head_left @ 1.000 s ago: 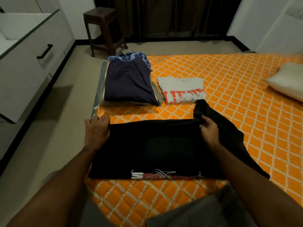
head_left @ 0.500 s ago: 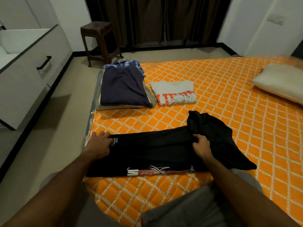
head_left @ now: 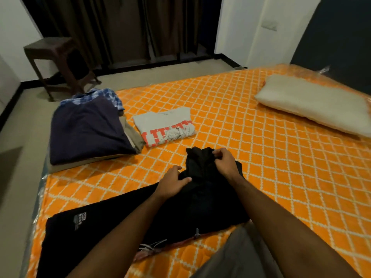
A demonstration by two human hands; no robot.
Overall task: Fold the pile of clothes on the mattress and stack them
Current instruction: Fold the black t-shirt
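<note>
**Head view: both hands on the black garment's bunched end**

Head camera looks down on an orange quilted mattress (head_left: 251,137). A black garment (head_left: 112,219) lies across its near edge — flat toward the left, bunched at the right. The right hand (head_left: 224,164) has its fingers curled round the raised bunch; the left hand (head_left: 173,182) pinches the cloth just beside it. Farther back sit a folded stack topped by a navy piece (head_left: 88,129) and a folded grey printed T-shirt (head_left: 164,126) — side by side. A pillow (head_left: 313,105) lies far right.
</note>
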